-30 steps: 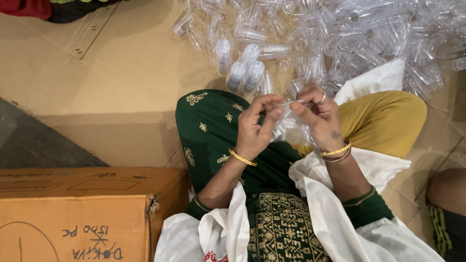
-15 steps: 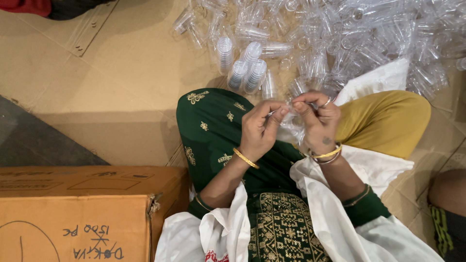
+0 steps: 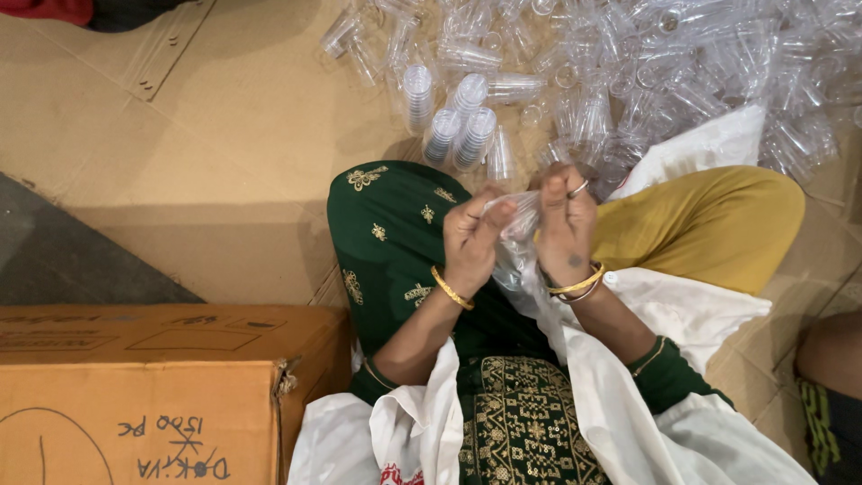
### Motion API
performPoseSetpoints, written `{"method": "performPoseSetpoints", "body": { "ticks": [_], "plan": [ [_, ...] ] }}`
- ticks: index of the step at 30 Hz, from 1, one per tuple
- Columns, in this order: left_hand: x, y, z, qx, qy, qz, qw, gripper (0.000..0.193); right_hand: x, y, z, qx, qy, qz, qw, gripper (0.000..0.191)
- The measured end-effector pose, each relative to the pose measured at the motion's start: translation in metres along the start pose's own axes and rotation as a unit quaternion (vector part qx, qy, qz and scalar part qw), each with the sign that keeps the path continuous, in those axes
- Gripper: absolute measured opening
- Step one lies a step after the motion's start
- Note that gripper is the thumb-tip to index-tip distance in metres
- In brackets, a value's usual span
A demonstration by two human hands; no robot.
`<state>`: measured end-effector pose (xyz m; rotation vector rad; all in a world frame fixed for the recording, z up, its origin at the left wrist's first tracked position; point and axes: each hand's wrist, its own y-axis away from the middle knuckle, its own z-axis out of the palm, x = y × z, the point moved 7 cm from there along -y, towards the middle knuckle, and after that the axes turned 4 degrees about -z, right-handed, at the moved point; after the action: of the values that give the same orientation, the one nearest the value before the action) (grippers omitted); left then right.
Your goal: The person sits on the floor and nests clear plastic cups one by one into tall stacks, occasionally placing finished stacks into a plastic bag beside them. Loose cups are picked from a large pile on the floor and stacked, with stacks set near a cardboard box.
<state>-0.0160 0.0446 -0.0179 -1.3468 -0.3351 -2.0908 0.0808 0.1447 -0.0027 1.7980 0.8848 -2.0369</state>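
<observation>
My left hand (image 3: 473, 232) and my right hand (image 3: 566, 224) are raised close together over my lap, both pinching a thin clear plastic bag (image 3: 516, 235) that hangs crumpled between them. The fingers of both hands close on the bag's upper edge. Just beyond my hands lie three short stacks of clear plastic cups (image 3: 452, 121) on their sides. A large heap of loose clear plastic cups (image 3: 664, 81) spreads across the floor behind them. My knees are covered by green cloth (image 3: 386, 242) on the left and mustard cloth (image 3: 709, 224) on the right.
A closed brown cardboard box (image 3: 153, 386) stands at the lower left beside my leg. White plastic sheeting (image 3: 664, 314) drapes over my lap. Flattened cardboard (image 3: 224, 135) covers the floor. Another person's leg (image 3: 831, 359) shows at the right edge.
Both hands have stayed together on the clear bag, shifting slightly upward and working its top edge between the fingers. The cups have not moved.
</observation>
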Motion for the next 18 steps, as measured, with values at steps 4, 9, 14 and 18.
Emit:
{"method": "performPoseSetpoints", "body": {
  "ticks": [4,9,14,18],
  "plan": [
    [-0.013,-0.001,-0.012,0.061,-0.024,-0.034,0.997,0.021,-0.005,-0.007,0.001,0.009,-0.179,-0.006,0.984,0.017],
    [0.007,-0.005,-0.007,0.051,-0.070,-0.017,0.996,0.018,-0.005,0.000,-0.009,0.026,-0.203,0.004,0.979,0.036],
    [0.025,-0.004,0.003,0.039,-0.077,0.027,0.996,0.024,0.009,0.003,-0.015,0.011,-0.088,0.008,0.996,0.018],
    [0.022,-0.004,-0.004,0.084,-0.168,0.012,0.982,0.019,0.001,-0.001,-0.012,0.018,-0.068,-0.064,0.995,0.018]
  ]
}}
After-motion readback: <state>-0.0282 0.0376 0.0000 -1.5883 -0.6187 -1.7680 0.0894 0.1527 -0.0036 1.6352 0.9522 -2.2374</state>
